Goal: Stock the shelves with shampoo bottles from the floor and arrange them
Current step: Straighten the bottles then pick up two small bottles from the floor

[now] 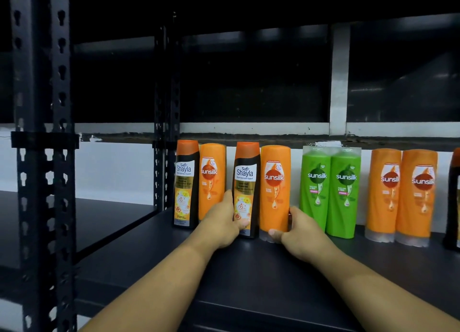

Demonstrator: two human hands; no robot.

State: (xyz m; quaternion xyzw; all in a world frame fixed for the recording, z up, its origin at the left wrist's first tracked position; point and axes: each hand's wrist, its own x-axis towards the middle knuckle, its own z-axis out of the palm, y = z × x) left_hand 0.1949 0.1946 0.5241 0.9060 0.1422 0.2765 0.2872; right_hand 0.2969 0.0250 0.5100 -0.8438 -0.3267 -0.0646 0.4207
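Observation:
A row of shampoo bottles stands upright on the dark shelf. My left hand grips the lower part of a black Safi Shayla bottle with an orange cap. My right hand grips the base of the orange Sunsilk bottle right beside it. These two bottles touch each other. To their left stand another Safi Shayla bottle and an orange Sunsilk bottle. On the right are a green Sunsilk twin pack and an orange Sunsilk twin pack.
A black perforated upright rises at the left front, and a second upright stands behind the leftmost bottles. Another dark bottle shows partly at the right edge. A white wall with dark panels lies behind the shelf.

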